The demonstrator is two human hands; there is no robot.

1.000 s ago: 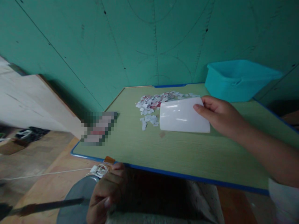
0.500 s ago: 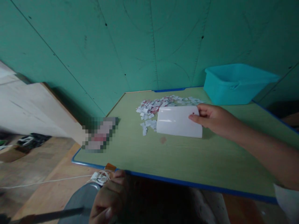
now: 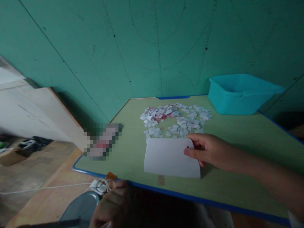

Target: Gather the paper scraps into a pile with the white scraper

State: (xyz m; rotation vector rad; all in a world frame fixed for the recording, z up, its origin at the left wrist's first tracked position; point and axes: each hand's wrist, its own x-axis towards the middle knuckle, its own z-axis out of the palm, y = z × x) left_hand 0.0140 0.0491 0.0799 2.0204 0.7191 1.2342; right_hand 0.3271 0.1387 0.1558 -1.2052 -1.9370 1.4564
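Observation:
My right hand [image 3: 201,150] grips the right end of a slightly bent white sheet [image 3: 169,158], thumb on the face near a small dark spot and fingers behind. The sheet is tilted over the green tabletop [image 3: 128,152], below a spread of small cut paper pieces [image 3: 163,110], mostly white with some pink. A few pieces lie right at its upper edge. At the table's front edge my left hand [image 3: 111,202] is closed, its fingers curled. The view does not show whether anything is inside it.
A turquoise bin [image 3: 239,101] stands at the back right, against the green wall [image 3: 95,47]. At the left lies a pixelated item [image 3: 104,142]. A white cable bundle [image 3: 101,186] and a grey stool [image 3: 79,207] sit by the front left edge.
My right hand has brought the white sheet nearer to the front edge and slightly left, uncovering more paper pieces. My left hand has hardly moved. The camera has tilted up slightly.

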